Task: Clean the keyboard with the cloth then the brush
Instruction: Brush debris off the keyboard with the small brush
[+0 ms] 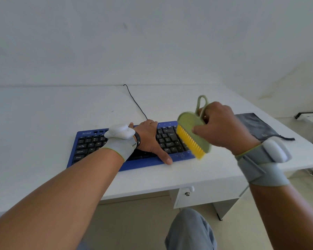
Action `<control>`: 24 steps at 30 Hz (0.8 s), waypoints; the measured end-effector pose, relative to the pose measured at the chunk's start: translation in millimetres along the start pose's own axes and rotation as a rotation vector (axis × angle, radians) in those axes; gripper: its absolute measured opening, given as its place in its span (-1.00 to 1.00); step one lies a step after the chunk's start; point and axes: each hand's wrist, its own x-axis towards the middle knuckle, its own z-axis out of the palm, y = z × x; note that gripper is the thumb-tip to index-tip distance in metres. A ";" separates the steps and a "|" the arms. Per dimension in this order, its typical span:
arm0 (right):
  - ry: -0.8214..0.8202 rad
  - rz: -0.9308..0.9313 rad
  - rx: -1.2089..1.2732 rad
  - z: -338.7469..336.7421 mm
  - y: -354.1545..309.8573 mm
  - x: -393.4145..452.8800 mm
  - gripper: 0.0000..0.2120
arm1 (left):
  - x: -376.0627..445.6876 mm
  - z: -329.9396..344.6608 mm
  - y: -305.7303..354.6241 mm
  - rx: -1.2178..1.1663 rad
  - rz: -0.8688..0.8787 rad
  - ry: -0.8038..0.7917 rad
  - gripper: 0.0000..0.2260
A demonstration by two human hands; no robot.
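In the head view, a blue keyboard with black keys is seen lying on the white surface. It is pressed down by the left hand, whose fingers are laid flat over the keys. A green brush with yellow bristles is gripped by the right hand with curled fingers, just above the right end of the keyboard. A grey cloth is lying on the surface, further right.
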 end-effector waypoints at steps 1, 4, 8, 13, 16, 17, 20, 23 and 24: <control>0.061 -0.022 0.015 -0.9 -2.5 1.4 -0.80 | -0.1 -0.4 0.4 0.001 0.003 0.003 0.32; 0.186 -0.023 0.085 15.3 -7.4 -0.9 -0.79 | -1.5 -0.4 1.1 -0.001 0.005 0.000 0.32; 0.044 0.010 0.070 23.4 0.9 -16.0 -0.81 | 0.1 2.0 -1.3 -0.010 -0.001 -0.002 0.35; 0.048 -0.051 0.070 -6.3 -0.4 -14.2 -0.83 | 0.5 -0.5 -0.7 -0.001 0.007 -0.006 0.33; 0.105 -0.029 0.188 0.2 -5.3 -11.5 -0.87 | -1.7 -2.2 0.7 0.006 0.007 0.008 0.31; 0.098 -0.018 0.214 4.9 -6.4 -11.4 -0.86 | -2.2 -1.5 -0.7 -0.004 0.020 0.011 0.32; 0.094 -0.019 0.244 13.6 -8.2 -12.1 -0.83 | -10.1 -0.4 -12.0 -0.062 0.052 -0.003 0.36; 0.116 -0.030 0.288 11.4 -6.6 -14.2 -0.85 | -29.4 -5.7 -36.5 -0.153 0.007 -0.014 0.38; 0.110 -0.040 0.302 10.0 -6.6 -14.6 -0.85 | -36.8 -7.3 -46.9 -0.178 -0.011 -0.007 0.41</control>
